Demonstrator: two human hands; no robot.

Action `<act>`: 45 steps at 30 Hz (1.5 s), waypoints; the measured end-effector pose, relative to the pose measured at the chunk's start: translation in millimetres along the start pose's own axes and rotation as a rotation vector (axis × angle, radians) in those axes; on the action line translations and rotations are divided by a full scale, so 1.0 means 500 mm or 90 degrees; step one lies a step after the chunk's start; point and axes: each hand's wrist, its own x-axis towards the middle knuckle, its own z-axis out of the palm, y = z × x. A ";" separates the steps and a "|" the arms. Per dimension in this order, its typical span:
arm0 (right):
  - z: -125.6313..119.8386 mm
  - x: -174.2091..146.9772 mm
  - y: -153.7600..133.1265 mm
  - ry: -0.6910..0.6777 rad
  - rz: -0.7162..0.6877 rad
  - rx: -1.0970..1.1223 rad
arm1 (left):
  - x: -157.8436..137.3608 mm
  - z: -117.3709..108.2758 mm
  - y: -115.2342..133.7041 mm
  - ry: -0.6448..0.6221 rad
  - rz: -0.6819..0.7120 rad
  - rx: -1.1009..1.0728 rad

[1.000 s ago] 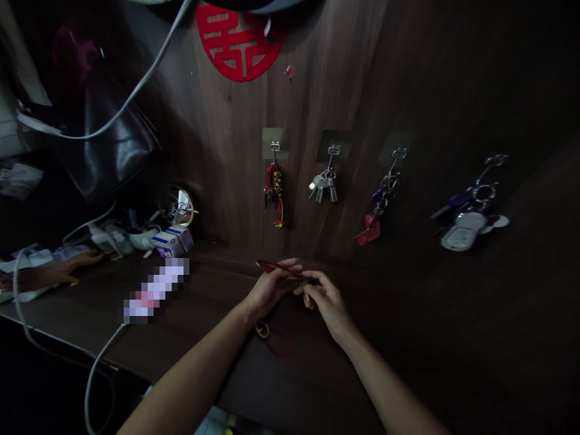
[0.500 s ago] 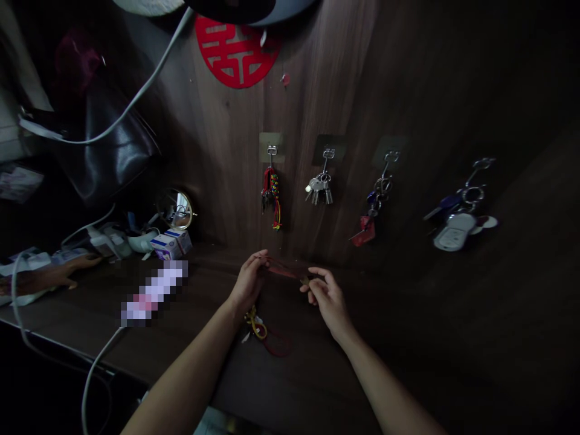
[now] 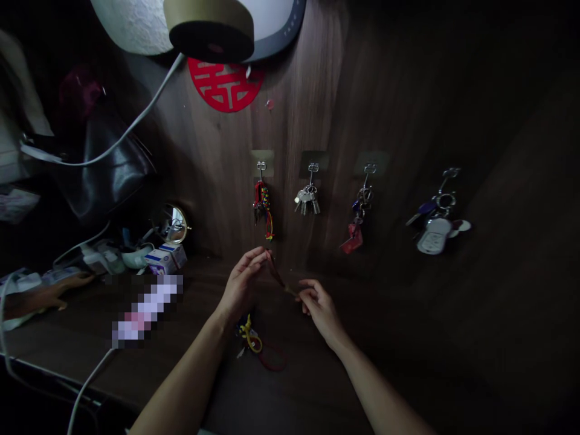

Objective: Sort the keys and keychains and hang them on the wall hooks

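Observation:
Between my hands a dark red cord [image 3: 274, 270] is stretched, sloping down to the right. My left hand [image 3: 241, 284] pinches its upper end between thumb and fingers. My right hand [image 3: 318, 305] is closed on the lower end, where a small brass-coloured piece [image 3: 290, 290] shows; it looks like a key, but is too dim to be sure. On the desk below my left hand lies a bunch of keys with a yellow cord [image 3: 252, 339] and a red loop [image 3: 273, 362].
On the wall hooks hang keys with red cord and beads [image 3: 261, 199], silver keys [image 3: 308, 200], keys with a red tag [image 3: 352, 238] and keys with a grey fob [image 3: 435, 235]. Left are a mirror [image 3: 176, 223], small boxes [image 3: 165, 258], a wooden hand [image 3: 58, 293] and a black bag [image 3: 104, 163].
My left hand has come slightly left and the right hand a little lower. The cord between them now slopes more steeply. The view has tilted up, showing more of the lamp.

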 end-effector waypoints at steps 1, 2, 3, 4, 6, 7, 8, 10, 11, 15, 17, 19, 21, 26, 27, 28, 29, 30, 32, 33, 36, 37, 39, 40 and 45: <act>-0.001 0.001 0.002 -0.001 -0.005 -0.001 | -0.001 0.003 0.005 -0.014 0.013 0.038; -0.002 0.001 0.004 -0.004 -0.010 0.000 | -0.001 0.008 0.011 -0.028 0.025 0.079; -0.002 0.002 0.005 -0.006 -0.014 0.001 | -0.001 0.013 0.018 -0.040 0.036 0.116; -0.002 0.002 0.006 -0.009 -0.016 0.003 | 0.000 0.018 0.026 -0.045 0.048 0.145; -0.002 0.003 0.007 -0.015 -0.019 0.005 | 0.007 0.030 0.042 -0.028 0.073 0.167; -0.002 0.003 0.008 -0.017 -0.020 0.007 | 0.012 0.035 0.049 -0.010 0.087 0.168; -0.002 0.003 0.008 -0.019 -0.020 0.008 | 0.019 0.039 0.056 0.009 0.105 0.169; -0.001 0.003 0.009 -0.022 -0.020 0.011 | 0.036 0.046 0.068 0.037 0.158 0.178; -0.001 0.004 0.010 -0.024 -0.020 0.014 | 0.047 0.049 0.074 0.043 0.193 0.188; -0.003 0.005 0.013 -0.036 -0.022 0.017 | 0.097 0.064 0.097 0.070 0.332 0.212; -0.004 0.006 0.013 -0.043 -0.020 0.011 | 0.124 0.075 0.108 0.084 0.378 0.211; -0.004 0.008 0.014 -0.047 -0.021 0.008 | 0.150 0.085 0.119 0.088 0.414 0.221; -0.004 0.009 0.014 -0.046 -0.019 0.009 | 0.171 0.095 0.128 0.091 0.445 0.242; -0.002 0.013 0.017 -0.033 -0.004 0.009 | 0.206 0.116 0.145 0.119 0.506 0.345; -0.002 0.014 0.018 -0.033 -0.005 0.009 | 0.210 0.120 0.148 0.125 0.516 0.360; -0.002 0.014 0.018 -0.034 -0.007 0.010 | 0.214 0.123 0.150 0.127 0.525 0.372; -0.002 0.014 0.018 -0.036 -0.008 0.011 | 0.218 0.126 0.151 0.126 0.533 0.383; -0.002 0.014 0.018 -0.038 -0.009 0.011 | 0.223 0.129 0.153 0.123 0.541 0.395; -0.003 0.015 0.018 -0.038 -0.008 0.009 | 0.231 0.131 0.154 0.126 0.552 0.434; -0.003 0.015 0.018 -0.038 -0.007 0.006 | 0.236 0.131 0.153 0.131 0.554 0.456; -0.003 0.014 0.016 -0.040 -0.005 0.000 | 0.250 0.129 0.151 0.148 0.559 0.515; -0.004 0.014 0.016 -0.042 -0.005 -0.001 | 0.254 0.127 0.150 0.151 0.561 0.533; -0.004 0.014 0.016 -0.047 -0.006 0.001 | 0.261 0.125 0.147 0.156 0.567 0.568; -0.004 0.014 0.017 -0.048 -0.008 0.003 | 0.263 0.123 0.145 0.160 0.570 0.586; -0.005 0.015 0.020 -0.051 -0.016 0.010 | 0.264 0.107 0.135 0.178 0.570 0.632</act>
